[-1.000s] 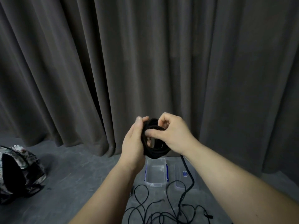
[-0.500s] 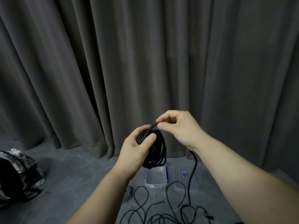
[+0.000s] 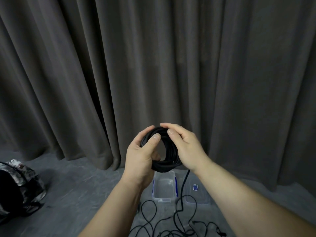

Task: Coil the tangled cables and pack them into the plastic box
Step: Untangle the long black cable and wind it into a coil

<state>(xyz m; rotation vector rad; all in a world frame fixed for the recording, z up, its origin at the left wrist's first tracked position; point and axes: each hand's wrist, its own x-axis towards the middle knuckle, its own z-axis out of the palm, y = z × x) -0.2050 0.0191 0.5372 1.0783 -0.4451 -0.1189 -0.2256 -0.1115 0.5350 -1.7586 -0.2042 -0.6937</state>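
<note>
Black cable, wound into a thick coil (image 3: 168, 151), hangs in the air between both hands, above the plastic box (image 3: 164, 185) on the floor. The left hand (image 3: 142, 154) grips the coil's left side, thumb pressed across the front of the loops and fingers curled behind. The right hand (image 3: 185, 147) wraps the upper right of the coil, its fingers bent over the top strands and its thumb on the near face. From under that hand a free tail (image 3: 183, 183) drops to the floor and joins the loose cables (image 3: 172, 219) lying in tangled loops in front of the box.

The box stands open, and it looks empty, though that is hard to confirm through the clear plastic. Its lid (image 3: 196, 194) lies just beside it on the right. A patterned bag (image 3: 18, 187) sits well apart at the left, against a dark grey curtain (image 3: 153, 65).

The winding seems unfinished, since the tail is not yet gathered. The likely trouble is a snag: if the tail is caught in the floor tangle, pulling it up could drag other cables along or knock the light box. A loosened grip could also let the stiff loops spring apart.
</note>
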